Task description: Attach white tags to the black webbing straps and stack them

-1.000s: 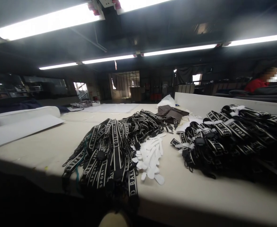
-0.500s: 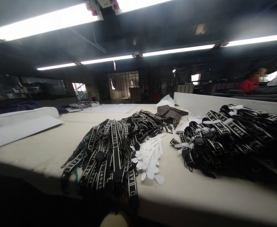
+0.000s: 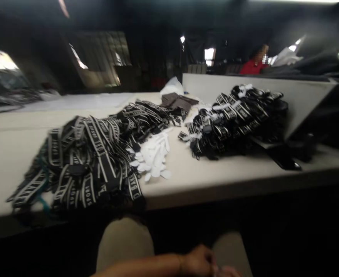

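Observation:
Low in the view, over my lap, my left hand (image 3: 200, 261) has its fingers curled close against my right hand (image 3: 229, 271), which the bottom edge cuts off. Whatever lies between them is too blurred to make out. Beyond my knees, a large heap of black straps (image 3: 100, 142) with white lettering hangs toward the table's front edge. Beside it lies a pile of white strips (image 3: 155, 156) with rounded ends. Farther right is a second heap of black straps (image 3: 230, 117), bundled with white strips. Neither hand touches the heaps.
A pale table (image 3: 175, 169) spans the view, with a white board (image 3: 305, 96) standing behind the right heap. Brown folded material (image 3: 178, 102) and a white plastic bag (image 3: 172, 86) lie at the back. A person in red (image 3: 252, 67) is beyond the board.
The view has tilted down and turned right, so the heaps appear higher and farther left. My hands and knees have come into view at the bottom.

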The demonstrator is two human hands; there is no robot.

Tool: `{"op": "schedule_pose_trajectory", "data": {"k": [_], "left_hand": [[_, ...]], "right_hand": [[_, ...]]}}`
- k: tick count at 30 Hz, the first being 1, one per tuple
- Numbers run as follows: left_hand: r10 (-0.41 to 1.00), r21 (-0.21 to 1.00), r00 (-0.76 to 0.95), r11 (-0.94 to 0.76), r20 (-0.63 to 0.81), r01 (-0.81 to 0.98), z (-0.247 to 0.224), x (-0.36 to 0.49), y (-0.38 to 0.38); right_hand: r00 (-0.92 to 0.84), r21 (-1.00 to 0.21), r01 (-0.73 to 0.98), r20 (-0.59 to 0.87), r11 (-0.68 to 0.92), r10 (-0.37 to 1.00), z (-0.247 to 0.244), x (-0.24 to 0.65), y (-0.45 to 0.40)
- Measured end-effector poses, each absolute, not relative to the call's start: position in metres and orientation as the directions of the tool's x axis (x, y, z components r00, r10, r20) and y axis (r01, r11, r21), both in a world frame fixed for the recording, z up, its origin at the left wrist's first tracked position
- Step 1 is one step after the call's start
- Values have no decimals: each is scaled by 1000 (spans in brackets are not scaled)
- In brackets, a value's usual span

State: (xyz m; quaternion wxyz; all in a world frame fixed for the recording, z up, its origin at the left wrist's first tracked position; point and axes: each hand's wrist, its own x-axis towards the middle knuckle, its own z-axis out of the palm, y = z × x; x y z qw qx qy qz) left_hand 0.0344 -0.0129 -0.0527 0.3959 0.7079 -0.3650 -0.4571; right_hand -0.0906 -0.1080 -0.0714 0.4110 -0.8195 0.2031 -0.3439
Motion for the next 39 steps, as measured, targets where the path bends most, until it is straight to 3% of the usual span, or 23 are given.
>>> {"op": "schedule_pose_trajectory", "data": {"k": [4, 7, 14, 22, 26, 34, 39], "left_hand": [[-872, 891, 248, -449, -423, -59, -73, 11, -22], [-875, 908, 269, -419, -401, -11, -89, 7, -26], [-782, 836, 343, -548, -521, 21, -110, -1, -29], [-606, 642, 266, -763, -749, 71, -137, -11, -28], [-598, 618, 174, -781, -782, 93, -134, -8, -29], [-780, 780, 48, -617, -624, 102, -108, 8, -32], [-779, 795, 198, -607, -596, 3, -113, -2, -31]], "right_hand": [[851, -814, -140, 193, -564, -489, -72, -134, -108], [876, -827, -155, 138, -540, -462, -78, -142, -118], [966, -809, -51, 109, -585, -235, -71, -156, -122], [974, -755, -8, 143, -656, -175, -75, -170, -117], [985, -708, 33, 142, -706, -95, -78, -168, -116], [957, -687, -18, 199, -727, -212, -85, -181, -112], [948, -628, -55, 212, -776, -238, -86, -183, -109]]}}
